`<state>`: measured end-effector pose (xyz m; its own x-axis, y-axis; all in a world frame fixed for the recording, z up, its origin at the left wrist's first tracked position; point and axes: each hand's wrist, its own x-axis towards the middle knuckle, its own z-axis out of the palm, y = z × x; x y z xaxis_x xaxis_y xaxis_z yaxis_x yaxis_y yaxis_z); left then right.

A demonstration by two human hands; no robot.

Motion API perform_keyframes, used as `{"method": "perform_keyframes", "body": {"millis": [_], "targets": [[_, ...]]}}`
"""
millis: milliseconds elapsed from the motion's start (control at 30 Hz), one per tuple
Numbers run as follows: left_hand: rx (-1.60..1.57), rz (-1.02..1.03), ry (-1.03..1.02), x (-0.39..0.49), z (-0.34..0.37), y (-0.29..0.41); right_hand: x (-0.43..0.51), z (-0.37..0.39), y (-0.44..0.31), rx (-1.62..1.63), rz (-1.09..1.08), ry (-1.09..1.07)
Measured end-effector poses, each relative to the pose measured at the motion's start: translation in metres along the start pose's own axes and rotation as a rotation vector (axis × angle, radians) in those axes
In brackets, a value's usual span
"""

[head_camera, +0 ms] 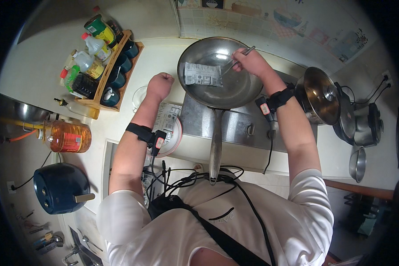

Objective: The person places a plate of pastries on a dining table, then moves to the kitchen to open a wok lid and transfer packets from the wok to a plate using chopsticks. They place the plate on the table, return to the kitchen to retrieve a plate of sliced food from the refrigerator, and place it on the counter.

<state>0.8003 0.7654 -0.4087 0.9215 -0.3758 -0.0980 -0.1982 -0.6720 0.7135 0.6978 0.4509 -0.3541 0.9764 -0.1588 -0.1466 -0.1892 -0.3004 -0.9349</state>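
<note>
A large metal wok (216, 96) with a long handle sits on the stainless gas stove (199, 123). Inside it, on the left, lies a silvery printed packet (202, 74). My right hand (247, 61) is over the wok's right part, closed around thin metal tongs or chopsticks (231, 67) whose tips reach the packet's right edge; which tool it is I cannot tell. My left hand (160, 87) is curled, left of the wok's rim, with nothing visible in it. Under my left forearm, another printed packet (166, 116) lies on a red-rimmed white plate (178, 136).
At left stand a wooden rack (106, 79) of dark cups, sauce bottles, an oil jug (69, 136) and a blue air fryer (63, 188). A lidded pot (317, 96) and a steel bowl (357, 164) are at right. Black cables (219, 176) hang before my waist.
</note>
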Motion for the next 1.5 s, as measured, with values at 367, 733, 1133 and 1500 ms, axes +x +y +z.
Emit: {"method": "perform_keyframes", "body": {"millis": [367,733,1133,1500], "targets": [[-0.001,-0.009,0.008,0.020,0.019,-0.010,0.002,-0.005,0.006,0.138,-0.018,-0.040],[-0.179,-0.120,-0.060,0.005,0.009,0.005,-0.003,-0.003,0.012,0.218,-0.006,-0.031],[-0.075,-0.130,-0.016,0.003,0.006,-0.007,-0.008,-0.012,0.003,0.168,-0.037,-0.030],[-0.074,-0.115,-0.020,0.005,0.010,-0.024,-0.001,-0.017,0.011,-0.049,-0.044,-0.061]]}}
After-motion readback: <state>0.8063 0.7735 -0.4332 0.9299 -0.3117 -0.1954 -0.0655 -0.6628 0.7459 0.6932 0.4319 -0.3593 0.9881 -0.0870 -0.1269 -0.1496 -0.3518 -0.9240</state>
